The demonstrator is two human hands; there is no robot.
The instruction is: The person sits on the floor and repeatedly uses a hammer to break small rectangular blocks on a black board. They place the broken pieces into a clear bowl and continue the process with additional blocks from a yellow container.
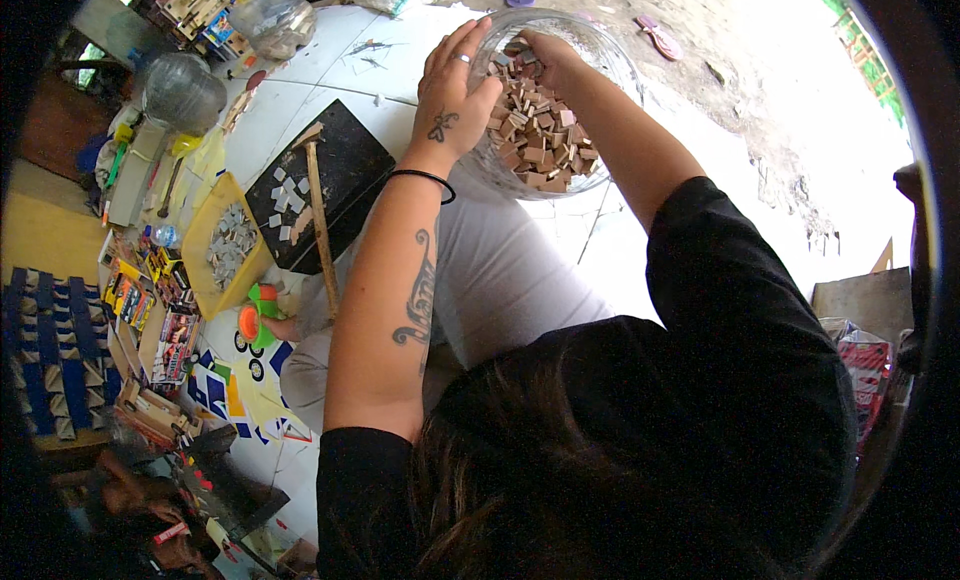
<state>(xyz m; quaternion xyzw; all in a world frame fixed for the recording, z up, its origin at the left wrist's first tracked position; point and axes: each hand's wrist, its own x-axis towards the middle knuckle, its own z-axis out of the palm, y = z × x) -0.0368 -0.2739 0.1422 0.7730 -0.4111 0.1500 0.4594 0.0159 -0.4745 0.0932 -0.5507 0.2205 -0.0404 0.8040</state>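
Observation:
A large clear round jar (625,75), tipped with its mouth toward me, holds many small brown and grey rectangular pieces (540,130). My left hand (455,105) grips its left rim, the thumb over the edge and the fingers along the outer wall. Reaching inside from the right, my right hand (548,62) is among the pieces at the far part of the jar; its fingertips are hidden. Left of my left forearm, a black slab (345,145) bears several grey chips (288,200). Across the slab lies a hammer-like tool with a wooden handle (320,215).
A yellow tray (205,285) of grey chips stands left of the slab, near an orange and green cup (250,325). Small boxes (175,345) and clear containers (185,95) crowd the left. Another person's hand (145,495) shows lower left. Sandals (660,40) lie on the ground beyond.

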